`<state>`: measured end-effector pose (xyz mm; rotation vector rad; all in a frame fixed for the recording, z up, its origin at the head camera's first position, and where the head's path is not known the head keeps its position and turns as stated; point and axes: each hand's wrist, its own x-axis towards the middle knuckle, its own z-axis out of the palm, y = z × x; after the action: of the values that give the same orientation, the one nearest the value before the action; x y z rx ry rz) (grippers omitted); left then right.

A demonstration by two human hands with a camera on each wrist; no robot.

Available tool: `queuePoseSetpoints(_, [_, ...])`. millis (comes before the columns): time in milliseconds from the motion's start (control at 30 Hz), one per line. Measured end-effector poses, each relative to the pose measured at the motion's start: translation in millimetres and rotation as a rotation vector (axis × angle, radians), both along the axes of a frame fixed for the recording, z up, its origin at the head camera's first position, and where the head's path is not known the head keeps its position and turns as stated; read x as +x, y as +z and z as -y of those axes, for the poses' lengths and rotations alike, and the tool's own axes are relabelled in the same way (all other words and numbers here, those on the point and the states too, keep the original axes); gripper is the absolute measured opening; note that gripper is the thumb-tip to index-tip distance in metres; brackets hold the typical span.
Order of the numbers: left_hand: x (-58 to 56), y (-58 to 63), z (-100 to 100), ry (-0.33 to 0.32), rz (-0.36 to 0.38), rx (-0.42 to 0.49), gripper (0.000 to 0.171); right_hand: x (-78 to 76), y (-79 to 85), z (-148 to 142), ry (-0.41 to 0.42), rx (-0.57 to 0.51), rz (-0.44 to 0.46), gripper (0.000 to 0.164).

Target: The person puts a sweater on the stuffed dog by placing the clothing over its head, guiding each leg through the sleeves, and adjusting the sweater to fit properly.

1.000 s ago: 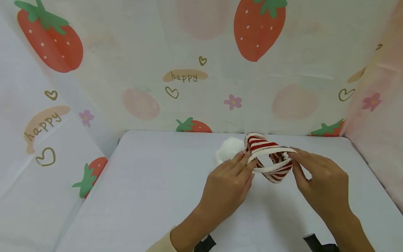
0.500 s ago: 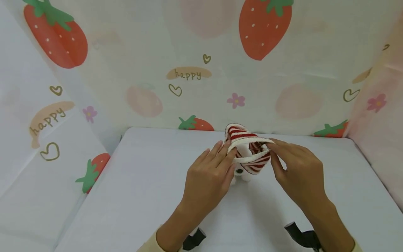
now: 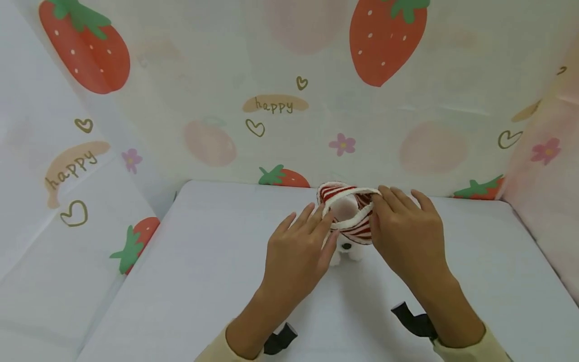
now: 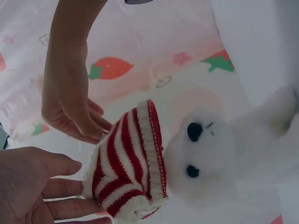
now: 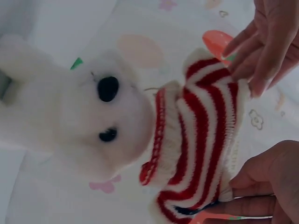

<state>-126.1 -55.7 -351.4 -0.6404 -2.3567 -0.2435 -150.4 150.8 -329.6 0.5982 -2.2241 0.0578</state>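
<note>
A small red-and-white striped knitted sweater [image 3: 362, 234] is over the top of the head of a white plush animal [image 5: 124, 116], its pale hem opening facing up in the head view. In the left wrist view, the plush's black eye and nose show beyond the sweater's ribbed edge. My left hand [image 3: 294, 251] touches the left side of the hem with straight, spread fingers; its thumb [image 4: 65, 164] stands apart from the knit. My right hand [image 3: 409, 241] pinches the right side of the hem between thumb and fingers, clearest in the right wrist view.
The plush stands on a white table [image 3: 217, 261] near its back edge. Behind rises a cloth backdrop [image 3: 181, 75] printed with strawberries. Black wrist mounts [image 3: 280, 339] sit under both forearms, beside beige sleeves [image 3: 226, 347].
Both hands move left in view with the sweater, to over the plush. The right hand has come closer to the left and turned, and the left fingers have spread.
</note>
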Motion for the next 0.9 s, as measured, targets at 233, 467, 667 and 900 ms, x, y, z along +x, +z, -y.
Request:
queuePoseSetpoints(233, [-19.8,0.1,-4,0.079,0.096,-0.042,0.036,-24.9,-0.5,6,-0.008,0.012,0.128,0.017])
queuePoseSetpoints(467, [-35.6,-11.3,-3,0.016,0.114,0.044,0.035,-33.4,-21.9,-2,0.129,-0.280,0.294,0.028])
queuePoseSetpoints(667, [-43.1,-18.2,-3,-0.010,0.119,0.098,0.035,-35.6,-39.3,-11,0.276,-0.447,0.083,0.028])
queuePoseSetpoints(900, [-48.2,-19.6,-1,-0.031,0.115,0.139,0.034,-18.4,-54.6,-5,0.382,-0.156,-0.115,0.026])
